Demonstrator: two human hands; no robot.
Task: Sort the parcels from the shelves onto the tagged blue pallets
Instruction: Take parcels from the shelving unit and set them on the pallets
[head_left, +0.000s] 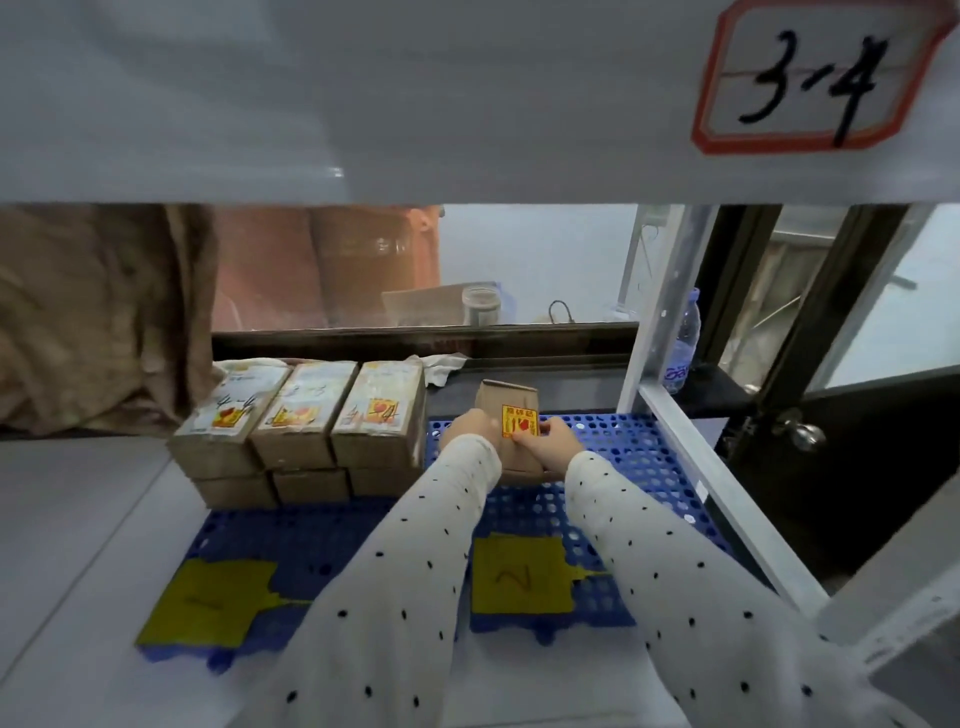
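A small brown cardboard parcel (511, 402) with a yellow-and-red sticker stands tilted on the right blue pallet (639, 457). My left hand (467, 426) grips its left side and my right hand (550, 439) grips its right side, thumb on the sticker. A yellow tag marked 2 (519, 574) lies on this pallet's front. The left blue pallet (291, 540) carries a yellow tag marked 1 (208, 603) and a two-layer stack of brown parcels (301, 421) with the same stickers. Both arms wear white dotted sleeves.
A white shelf board with a red-framed label 3-4 (810, 78) hangs close overhead. A white shelf post (670, 322) stands right of the pallet, with a water bottle (683, 343) and a dark door (800, 431) behind it. Brown cloth (88, 312) lies at the left.
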